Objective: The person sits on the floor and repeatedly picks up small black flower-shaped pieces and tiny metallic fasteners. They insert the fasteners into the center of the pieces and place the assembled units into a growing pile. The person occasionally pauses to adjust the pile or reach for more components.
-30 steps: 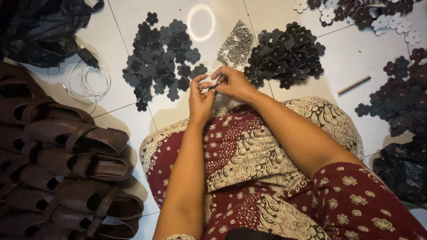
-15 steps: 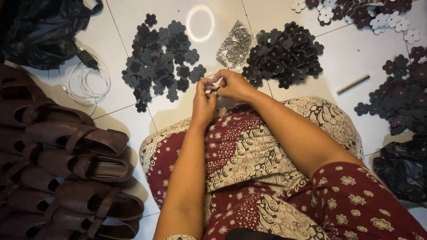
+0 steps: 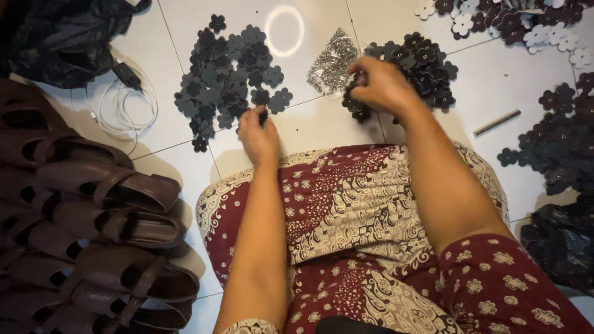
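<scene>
- White floor tiles [image 3: 495, 80] everywhere, glossy enough to throw back a ring light, and the person sits on them in a patterned maroon skirt [image 3: 346, 210].
- Left hand [image 3: 258, 133] has its fingers pinched narrow on 1 small dark flower [image 3: 263, 115], right at the near edge of the grey pile [image 3: 232, 68].
- That flower looks like a thin die-cut piece, probably soft, bendy and nearly weightless. My guess is it won't slip or break, and pinching a petal edge is the easy way to lift 1 off a stack.
- Right hand [image 3: 383, 83] is down at the near-left edge of the black pile [image 3: 421, 65], fingers curled into it. Can't tell if it has hold of anything.
- Between the 2 piles sits a heap of small shiny metal bits [image 3: 333, 59], too tiny to tell what they are.
- More flowers [image 3: 557, 142] lie at the right, dark ones, with pale ones at the top corner, and a short stick [image 3: 496, 122] lies near them.
- Left side: brown sandals [image 3: 105, 229] stacked in rows, smooth and rubbery looking, plus a coiled white cable [image 3: 124, 108] and a black bag [image 3: 55, 37].
</scene>
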